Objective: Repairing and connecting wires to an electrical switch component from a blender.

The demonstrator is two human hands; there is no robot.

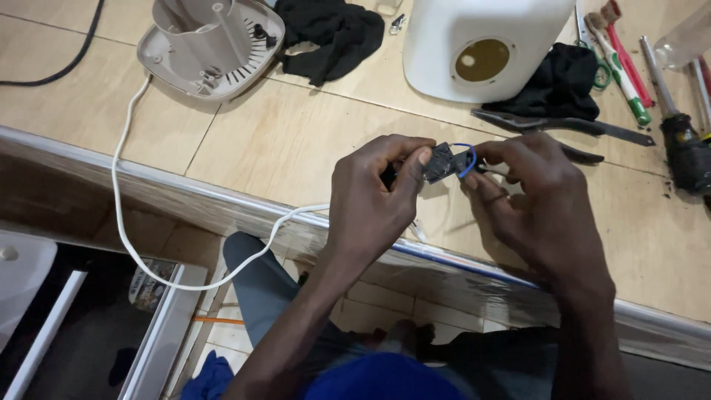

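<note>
Tan desk (259,141) under me carries the opened appliance: white housing (485,41) and grey base (211,44) lie apart. My left hand (374,196) and right hand (537,204) pinch the small black part (441,163), seemingly mid-wiring, its blue wire (468,159) looped; reassembly remains undone.

The small part (443,161) is held between both hands, before the appliance housing (485,41); the pliers (563,124) lie right, the base (211,44) left.
</note>
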